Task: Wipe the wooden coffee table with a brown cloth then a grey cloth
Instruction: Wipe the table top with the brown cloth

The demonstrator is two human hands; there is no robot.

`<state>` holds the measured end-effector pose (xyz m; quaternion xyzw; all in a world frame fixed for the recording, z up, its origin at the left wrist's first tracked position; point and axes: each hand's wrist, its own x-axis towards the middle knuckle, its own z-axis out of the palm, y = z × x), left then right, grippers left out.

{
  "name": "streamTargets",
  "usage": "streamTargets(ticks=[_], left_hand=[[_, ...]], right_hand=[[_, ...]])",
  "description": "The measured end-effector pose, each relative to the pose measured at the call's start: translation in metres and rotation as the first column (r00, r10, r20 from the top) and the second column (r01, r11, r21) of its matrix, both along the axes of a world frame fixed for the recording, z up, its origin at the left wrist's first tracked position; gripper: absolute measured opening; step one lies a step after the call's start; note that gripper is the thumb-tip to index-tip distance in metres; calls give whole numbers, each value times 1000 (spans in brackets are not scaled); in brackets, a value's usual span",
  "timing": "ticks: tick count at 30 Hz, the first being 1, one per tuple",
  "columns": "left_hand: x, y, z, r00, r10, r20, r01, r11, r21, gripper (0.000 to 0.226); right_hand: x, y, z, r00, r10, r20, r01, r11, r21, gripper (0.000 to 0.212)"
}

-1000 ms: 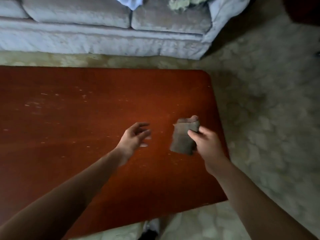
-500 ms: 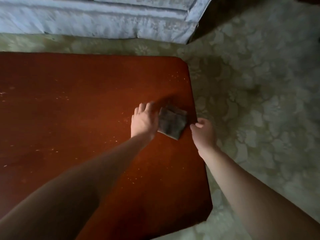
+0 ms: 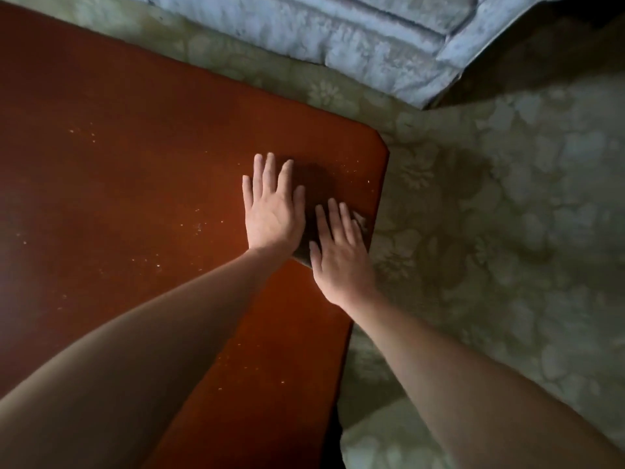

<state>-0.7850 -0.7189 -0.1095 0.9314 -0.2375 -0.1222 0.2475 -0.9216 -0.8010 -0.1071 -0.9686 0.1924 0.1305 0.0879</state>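
Observation:
The reddish wooden coffee table fills the left of the view, with pale specks scattered over its top. A dark brown cloth lies flat near the table's far right corner, by the right edge. My right hand rests palm down on the cloth's near part, fingers spread, and covers much of it. My left hand lies flat on the wood right beside the cloth, its thumb side at the cloth's left edge. No grey cloth is in view.
A pale blue-grey sofa stands beyond the table's far edge. Floral patterned carpet covers the floor to the right of the table. The table's right edge runs just past my right hand.
The cloth went from my raised right hand down onto the table. Both hands now lie flat, the right one on top of the cloth. The view has tilted and moved closer to the corner.

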Motion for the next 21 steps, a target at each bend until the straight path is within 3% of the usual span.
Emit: streamTargets(ticks=[6, 13, 16, 18, 21], left_hand=[[-27, -21, -19, 986, 122, 116, -139, 979, 148, 63], [-26, -24, -18, 974, 175, 142, -192, 975, 116, 64], [-29, -18, -16, 981, 163, 109, -164, 986, 3, 65], [-24, -14, -11, 986, 162, 34, -156, 978, -136, 66], [-23, 2, 10, 943, 203, -265, -297, 874, -385, 60]], right_hand=[[36, -95, -6, 977, 213, 13, -212, 974, -83, 71], [122, -151, -17, 994, -22, 103, 31, 995, -90, 70], [111, -137, -18, 992, 38, 118, -18, 986, -167, 72], [88, -113, -14, 977, 204, 69, -189, 965, -182, 73], [36, -63, -1, 927, 371, -58, -375, 922, -92, 68]])
